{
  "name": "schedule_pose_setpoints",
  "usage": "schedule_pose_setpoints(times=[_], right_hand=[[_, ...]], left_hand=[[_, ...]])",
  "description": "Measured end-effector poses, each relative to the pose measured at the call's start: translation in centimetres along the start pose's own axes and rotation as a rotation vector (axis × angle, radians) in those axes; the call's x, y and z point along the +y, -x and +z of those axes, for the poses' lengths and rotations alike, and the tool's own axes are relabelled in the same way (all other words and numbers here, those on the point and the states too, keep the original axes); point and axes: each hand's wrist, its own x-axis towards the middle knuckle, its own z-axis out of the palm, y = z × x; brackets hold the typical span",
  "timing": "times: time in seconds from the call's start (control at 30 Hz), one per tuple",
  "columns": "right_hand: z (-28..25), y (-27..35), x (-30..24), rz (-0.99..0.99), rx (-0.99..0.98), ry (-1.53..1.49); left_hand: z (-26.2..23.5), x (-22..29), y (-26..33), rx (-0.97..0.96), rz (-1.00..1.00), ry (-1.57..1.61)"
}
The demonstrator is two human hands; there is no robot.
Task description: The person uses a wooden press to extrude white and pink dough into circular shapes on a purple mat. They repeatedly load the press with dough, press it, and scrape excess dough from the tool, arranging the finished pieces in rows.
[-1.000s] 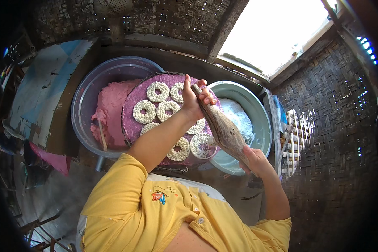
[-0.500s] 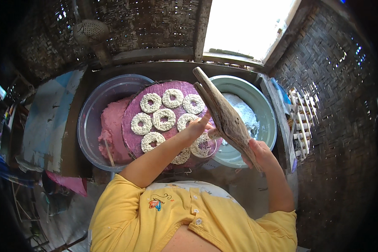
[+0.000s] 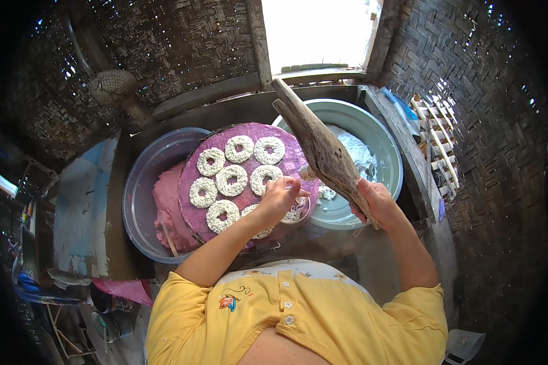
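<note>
My right hand (image 3: 376,204) grips the lower end of a long, weathered wooden tool (image 3: 323,149), split at its upper end and held at a slant over the tubs. A pale knob (image 3: 307,173) sticks out from its left side. My left hand (image 3: 281,198) is just left of that knob, its fingers curled; what they pinch, if anything, is too small to tell. Beneath it lies a round purple board (image 3: 256,129) carrying several pale, stringy dough rings (image 3: 240,172). A looser ring of strands (image 3: 296,213) at the board's right side is partly covered by my left hand.
Under the board's left side stands a dark tub (image 3: 134,201) with pink dough (image 3: 167,194) and a stick (image 3: 169,239). A green tub (image 3: 393,161) with white dough (image 3: 352,146) stands at the right. A wooden frame (image 3: 402,143) borders the tubs; woven walls rise behind.
My left hand has come away from the wooden tool and moved lower, toward me over the board. My right hand keeps its grip. The whole view has shifted and turned slightly.
</note>
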Motion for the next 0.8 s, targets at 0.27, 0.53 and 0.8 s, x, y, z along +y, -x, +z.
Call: schedule_pose_setpoints(times=[0.27,0.53,0.8], right_hand=[[0.5,1.0,-1.8,-0.094,0.0,-0.003],[5.0,-0.5,-6.2,-0.248,-0.031,0.077],[7.9,-0.6,-19.3,-1.32,0.487,0.998]], left_hand=[[-1.9,3.3,2.5,0.422,0.491,-0.371],[-7.2,10.0,-0.8,0.563,0.402,-0.162],[-9.1,15.8,-0.8,0.883,0.672,-0.812]])
